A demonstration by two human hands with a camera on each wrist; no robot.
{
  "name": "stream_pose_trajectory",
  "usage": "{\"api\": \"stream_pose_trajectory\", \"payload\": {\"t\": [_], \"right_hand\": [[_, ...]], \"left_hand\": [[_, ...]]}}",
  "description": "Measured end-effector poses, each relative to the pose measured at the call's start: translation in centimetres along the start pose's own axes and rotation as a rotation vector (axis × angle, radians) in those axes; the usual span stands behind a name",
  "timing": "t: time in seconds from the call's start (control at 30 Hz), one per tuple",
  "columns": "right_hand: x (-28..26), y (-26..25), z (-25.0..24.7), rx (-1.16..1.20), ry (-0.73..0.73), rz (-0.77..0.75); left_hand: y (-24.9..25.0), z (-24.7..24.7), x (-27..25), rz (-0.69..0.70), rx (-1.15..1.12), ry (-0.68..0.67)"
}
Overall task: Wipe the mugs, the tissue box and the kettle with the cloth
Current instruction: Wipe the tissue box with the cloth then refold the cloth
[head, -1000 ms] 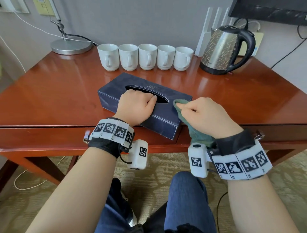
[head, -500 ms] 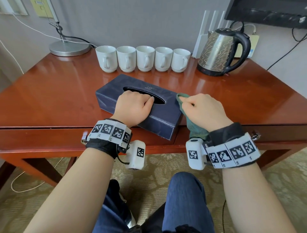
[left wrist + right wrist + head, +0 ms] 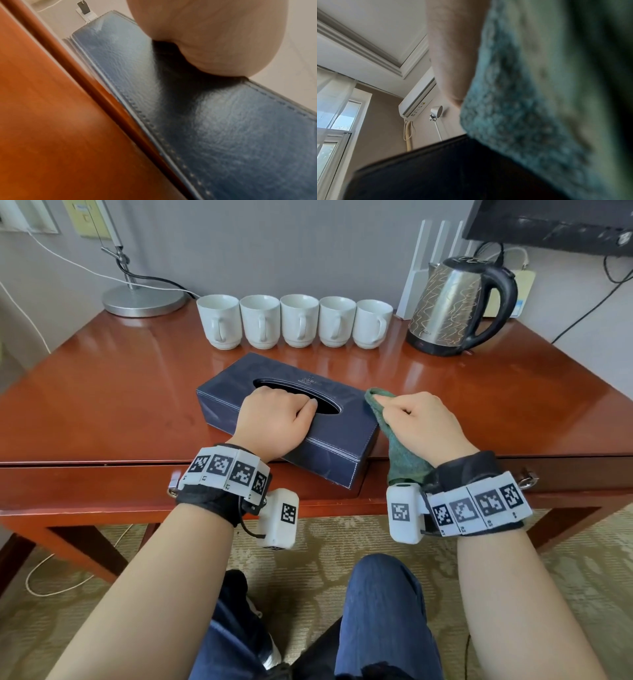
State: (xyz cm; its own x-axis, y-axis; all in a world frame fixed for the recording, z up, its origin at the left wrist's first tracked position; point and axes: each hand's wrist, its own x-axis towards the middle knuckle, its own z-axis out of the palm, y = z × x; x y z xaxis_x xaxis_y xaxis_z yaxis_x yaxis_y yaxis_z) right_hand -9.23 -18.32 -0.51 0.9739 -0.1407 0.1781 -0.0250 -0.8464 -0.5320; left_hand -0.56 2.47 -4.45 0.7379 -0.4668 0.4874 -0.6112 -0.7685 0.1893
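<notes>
A dark blue leather tissue box (image 3: 226,395) lies at an angle near the desk's front edge, its long side filling the left wrist view (image 3: 223,135). My left hand (image 3: 274,422) rests on its top, fingers curled into the oval slot. My right hand (image 3: 418,422) grips a green cloth (image 3: 400,453) against the box's right end; the cloth (image 3: 530,108) hangs down past the wrist. Several white mugs (image 3: 299,320) stand in a row at the back. A steel kettle (image 3: 455,306) with a black handle stands to their right.
The red-brown desk (image 3: 102,405) has a drawer front below its edge. A lamp base (image 3: 144,301) with a cable sits at the back left. A white router (image 3: 421,268) and a dark screen (image 3: 555,224) are behind the kettle. My knees are under the desk edge.
My right hand has slid the cloth along the box's right end toward the far corner. The left hand has kept its hold on the box top.
</notes>
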Motion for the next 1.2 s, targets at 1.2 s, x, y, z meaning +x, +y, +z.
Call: {"api": "stream_pose_trajectory", "payload": {"t": [1.2], "right_hand": [[0.7,1.3,0.0,0.33,0.233,0.203]], "left_hand": [[1.1,-1.4,-0.2,-0.046,-0.04,-0.039]]}}
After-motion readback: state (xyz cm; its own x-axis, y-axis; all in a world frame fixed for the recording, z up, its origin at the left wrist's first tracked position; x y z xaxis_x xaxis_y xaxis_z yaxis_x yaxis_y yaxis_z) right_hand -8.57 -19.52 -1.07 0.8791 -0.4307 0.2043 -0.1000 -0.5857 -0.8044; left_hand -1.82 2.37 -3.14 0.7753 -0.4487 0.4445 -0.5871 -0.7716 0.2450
